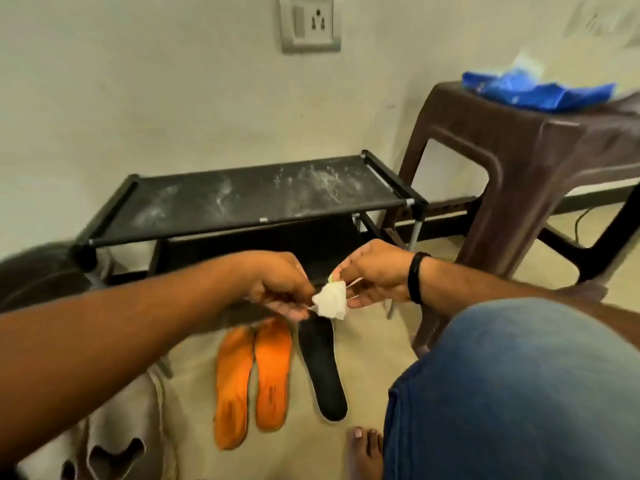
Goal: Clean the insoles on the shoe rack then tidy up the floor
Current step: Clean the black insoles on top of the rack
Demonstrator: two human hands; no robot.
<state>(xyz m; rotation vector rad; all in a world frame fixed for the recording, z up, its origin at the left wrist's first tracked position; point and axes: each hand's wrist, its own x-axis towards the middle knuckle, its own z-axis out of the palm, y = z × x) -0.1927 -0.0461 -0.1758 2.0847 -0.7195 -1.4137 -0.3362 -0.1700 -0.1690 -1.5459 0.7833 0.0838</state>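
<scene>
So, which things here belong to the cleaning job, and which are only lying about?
Job:
orange insoles
black insole
white wipe, held between left hand and right hand
shoe rack, top dusty

Lying about:
brown stool
blue packet
wall socket

Both hands — left hand point(282, 289) and right hand point(375, 282) — meet on a wad of tissue point(330, 301). Directly below the grip lie three insoles point(270, 375) side by side on the floor. Behind it stands the shoe rack point(242, 202); right of it a stool point(540, 161) — a bag point(540, 91) on top.
</scene>
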